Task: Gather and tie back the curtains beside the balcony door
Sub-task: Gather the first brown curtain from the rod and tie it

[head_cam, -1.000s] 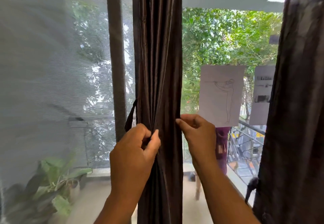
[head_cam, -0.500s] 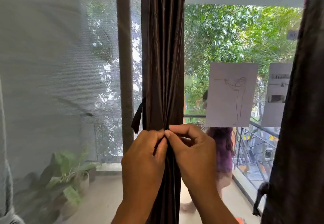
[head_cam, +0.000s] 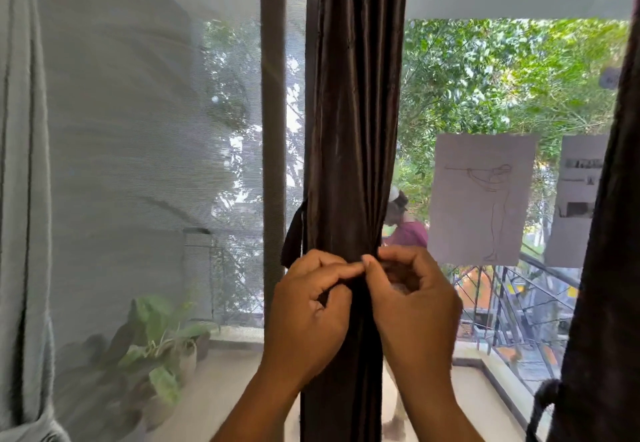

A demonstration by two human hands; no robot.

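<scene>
A dark brown curtain [head_cam: 353, 130] hangs gathered into a narrow column in the middle of the view, beside the door frame [head_cam: 273, 130]. A matching tie-back strap [head_cam: 294, 234] sticks out from its left edge. My left hand [head_cam: 308, 310] and my right hand [head_cam: 412, 303] meet in front of the curtain at waist height, fingertips touching, each pinching the strap where it wraps the bunched fabric. The strap's ends are hidden under my fingers. A second dark curtain [head_cam: 606, 268] hangs at the far right, with its own tie cord [head_cam: 543, 403].
A grey sheer curtain [head_cam: 24, 199] hangs at the far left over a mesh screen. Paper sheets [head_cam: 481, 199] are stuck on the glass. Outside are a potted plant [head_cam: 156, 341], a balcony railing [head_cam: 519, 303] and a person [head_cam: 405, 227].
My right hand came in from the curtain's right edge to meet my left hand at the front. Both hands now pinch together at the middle of the bunch.
</scene>
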